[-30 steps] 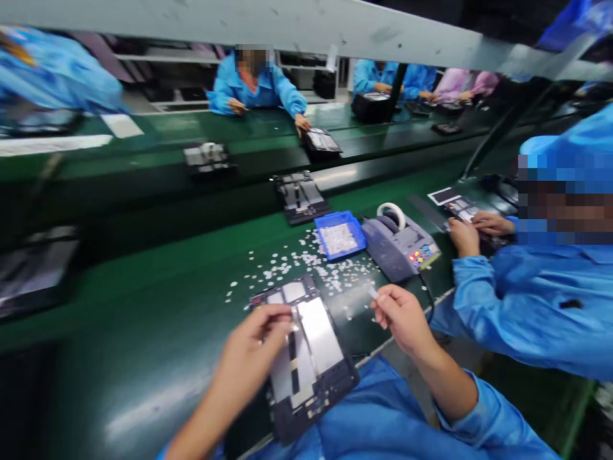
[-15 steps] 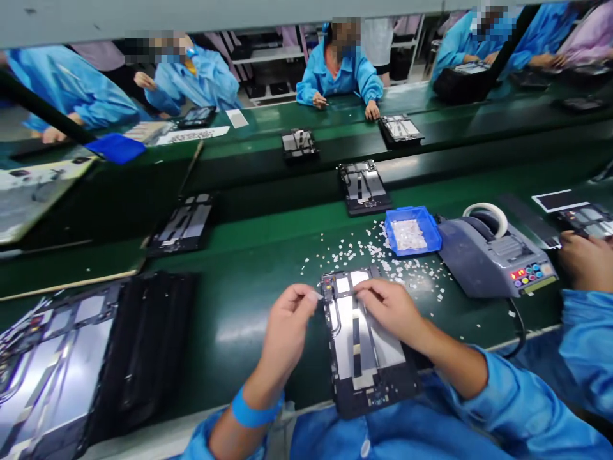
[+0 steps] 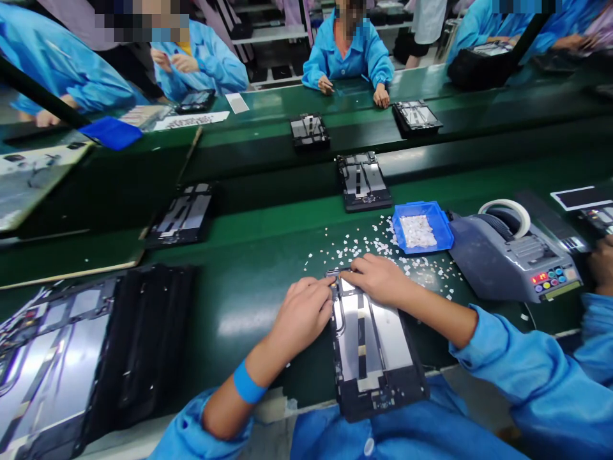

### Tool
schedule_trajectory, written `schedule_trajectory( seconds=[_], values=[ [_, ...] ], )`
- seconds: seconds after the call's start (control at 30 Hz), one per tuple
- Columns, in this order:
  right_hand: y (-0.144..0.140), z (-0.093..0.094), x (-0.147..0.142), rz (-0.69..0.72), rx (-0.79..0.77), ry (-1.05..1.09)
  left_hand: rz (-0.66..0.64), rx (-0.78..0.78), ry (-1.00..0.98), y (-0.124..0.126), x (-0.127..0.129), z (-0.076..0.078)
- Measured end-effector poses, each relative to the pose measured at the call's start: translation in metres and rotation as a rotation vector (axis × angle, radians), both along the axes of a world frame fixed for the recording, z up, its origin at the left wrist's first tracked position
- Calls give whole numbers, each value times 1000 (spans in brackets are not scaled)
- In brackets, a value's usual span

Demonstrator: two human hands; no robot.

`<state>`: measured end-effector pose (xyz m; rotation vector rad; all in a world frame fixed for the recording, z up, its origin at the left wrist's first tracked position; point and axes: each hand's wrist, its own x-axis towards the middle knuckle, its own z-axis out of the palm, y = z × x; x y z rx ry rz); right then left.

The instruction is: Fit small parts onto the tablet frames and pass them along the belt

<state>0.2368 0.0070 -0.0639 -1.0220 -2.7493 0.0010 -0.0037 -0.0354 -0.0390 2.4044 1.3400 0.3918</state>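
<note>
1. From where I sit, I think the far left corner of the tablet (image 3: 395, 338) could get hurt. Small parts sit there, and pressing too hard might bend one.
2. The tablet lies face up in front of me on the green surface (image 3: 253, 294). Its near end seems to poke out past the edge, so a hard push down there could tip it.
3. Little white bits (image 3: 349, 246) lie just past the tablet's far end. One could stick to my fingers and end up inside.
4. To the right of most of them is the blue tray (image 3: 446, 239). A bump could spill what is in it.
5. The tape machine (image 3: 498, 262) is farthest right, near my right sleeve (image 3: 502, 338). A wide elbow could knock it.
6. My left hand (image 3: 306, 310) is bent, with fingers close together and tips on the tablet's far left corner. I can't tell if it pinches anything.
7. My right hand (image 3: 380, 278) lies low over the far end, one finger reaching toward the left fingertips. Its thumb side is hard to see, so I can't tell if it holds something.
</note>
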Motion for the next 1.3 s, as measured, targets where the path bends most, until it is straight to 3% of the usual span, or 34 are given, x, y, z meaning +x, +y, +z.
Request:
schedule_trajectory(
  seconds=[0.47, 0.67, 0.87, 1.13, 1.3],
  values=[
    [1, 3, -1, 24, -9, -44, -20, -28, 51, 10, 9, 6],
    [8, 8, 2, 58, -32, -52, 188, -179, -249, 21, 11, 7],
    [10, 3, 5, 61, -6, -23, 215, -371, -233, 42, 19, 1],
    [10, 2, 4, 57, -9, 1, 323, -402, -275, 48, 22, -15],
    [9, 2, 4, 57, 5, 3, 359, -295, -256, 42, 26, -18]
  ],
)
